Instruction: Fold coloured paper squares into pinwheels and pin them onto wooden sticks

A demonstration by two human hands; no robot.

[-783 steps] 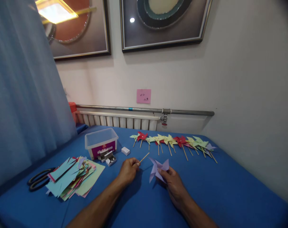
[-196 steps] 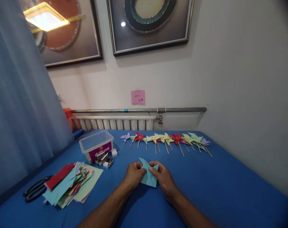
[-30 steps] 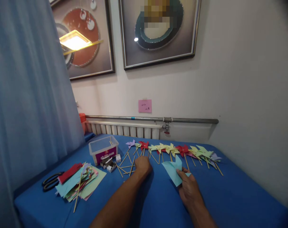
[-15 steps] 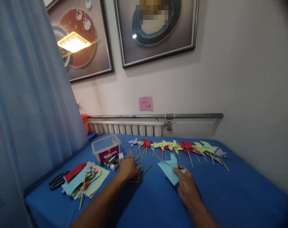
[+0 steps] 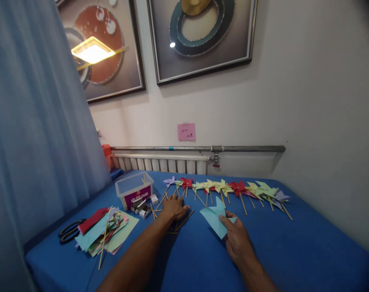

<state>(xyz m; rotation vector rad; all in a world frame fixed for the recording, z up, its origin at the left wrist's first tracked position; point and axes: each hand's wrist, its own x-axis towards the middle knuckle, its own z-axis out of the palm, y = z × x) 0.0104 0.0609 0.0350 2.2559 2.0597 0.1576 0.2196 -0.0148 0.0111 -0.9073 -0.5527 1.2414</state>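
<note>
My right hand (image 5: pixel 237 235) pinches a light blue folded-paper pinwheel (image 5: pixel 216 219) between thumb and fingers, above the blue-covered table. My left hand (image 5: pixel 174 209) reaches palm down over several loose wooden sticks (image 5: pixel 184 221), its fingers apart and the thumb pointing right; the sticks under the palm are partly hidden. Left of that hand lie small open boxes (image 5: pixel 140 206) and a white little box (image 5: pixel 154 199). Beyond both hands runs a row of finished paper pinwheels on sticks, among them a red pinwheel (image 5: pixel 237 187) and a pale green pinwheel (image 5: pixel 266 190).
A clear plastic tub (image 5: pixel 134 188) with a purple label holds a few sticks. Coloured paper pieces (image 5: pixel 107 231) are piled at the left, beside black-handled scissors (image 5: pixel 70 231). A blue curtain (image 5: pixel 47 121) hangs at left; a pipe (image 5: pixel 248 149) runs along the wall behind.
My left hand has moved slightly right and away from me across the sticks, its fingers spreading. My right hand keeps the pinwheel in nearly the same place. The view has shifted a little.
</note>
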